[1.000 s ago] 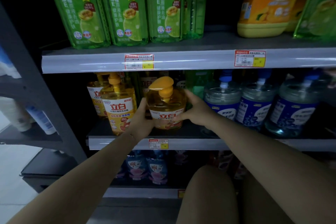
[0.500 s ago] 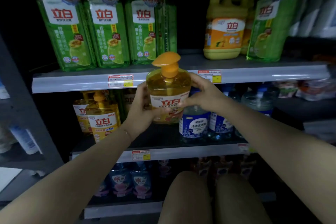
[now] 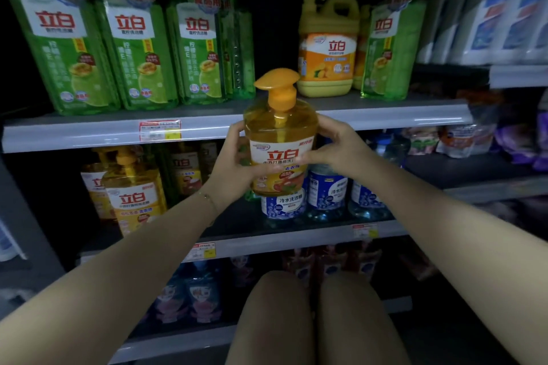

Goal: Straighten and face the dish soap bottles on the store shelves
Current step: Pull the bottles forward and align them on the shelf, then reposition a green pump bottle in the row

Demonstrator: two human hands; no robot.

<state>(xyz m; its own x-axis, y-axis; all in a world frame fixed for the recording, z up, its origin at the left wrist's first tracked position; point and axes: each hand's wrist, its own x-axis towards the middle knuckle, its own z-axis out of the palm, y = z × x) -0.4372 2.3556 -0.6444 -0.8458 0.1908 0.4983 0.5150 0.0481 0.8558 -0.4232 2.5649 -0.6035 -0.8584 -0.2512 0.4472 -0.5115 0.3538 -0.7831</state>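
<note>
While held at frame centre, orange pump bottle (image 3: 280, 142) upright, label forward | left hand (image 3: 234, 163) grips it | right hand (image 3: 333, 147) grips it

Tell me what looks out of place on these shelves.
The fourth green bottle from the left is turned edge-on, label hidden, while its three neighbours face front. A lone green bottle stands right of the yellow jug. The left hand and right hand grip an orange pump bottle off its shelf.
</note>
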